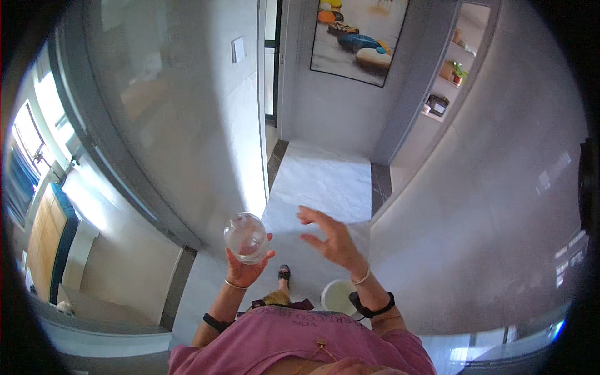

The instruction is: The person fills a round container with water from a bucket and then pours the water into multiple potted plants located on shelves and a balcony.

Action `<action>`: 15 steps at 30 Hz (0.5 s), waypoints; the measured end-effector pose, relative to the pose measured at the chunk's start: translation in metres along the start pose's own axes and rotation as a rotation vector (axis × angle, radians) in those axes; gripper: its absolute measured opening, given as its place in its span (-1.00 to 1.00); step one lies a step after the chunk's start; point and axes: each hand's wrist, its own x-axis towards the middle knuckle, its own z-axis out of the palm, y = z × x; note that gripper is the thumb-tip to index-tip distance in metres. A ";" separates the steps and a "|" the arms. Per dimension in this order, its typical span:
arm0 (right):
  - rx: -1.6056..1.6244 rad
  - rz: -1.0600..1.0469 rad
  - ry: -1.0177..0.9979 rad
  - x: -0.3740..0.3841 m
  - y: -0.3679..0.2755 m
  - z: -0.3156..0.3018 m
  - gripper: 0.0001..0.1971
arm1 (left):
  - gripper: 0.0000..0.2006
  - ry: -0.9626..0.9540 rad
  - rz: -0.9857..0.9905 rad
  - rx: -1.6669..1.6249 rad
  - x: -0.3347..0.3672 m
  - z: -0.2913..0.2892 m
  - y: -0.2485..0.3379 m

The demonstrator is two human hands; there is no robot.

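A clear, round-bellied glass vase (245, 238) with a short narrow neck is held up in front of me, tilted a little. My left hand (245, 270) cups its lower part, fingers curled round the glass. To its right, my right hand (332, 240) hangs in the air, apart from the vase. Its fingers are spread and it holds nothing. Behind my right wrist, a round white bucket (338, 296) stands on the floor, partly hidden by my shirt and arm.
Pale tiled floor (322, 181) runs ahead between grey walls to a wall with a framed stone painting (359, 39). A doorway at the right shows shelves with a potted plant (458, 74). Through the left opening stands a bed-like wooden piece (49, 240). My sandalled foot (284, 273) is below.
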 end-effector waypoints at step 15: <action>-0.084 0.157 -0.120 0.240 0.280 -0.025 0.22 | -0.02 -0.226 -0.351 0.073 0.414 -0.059 -0.001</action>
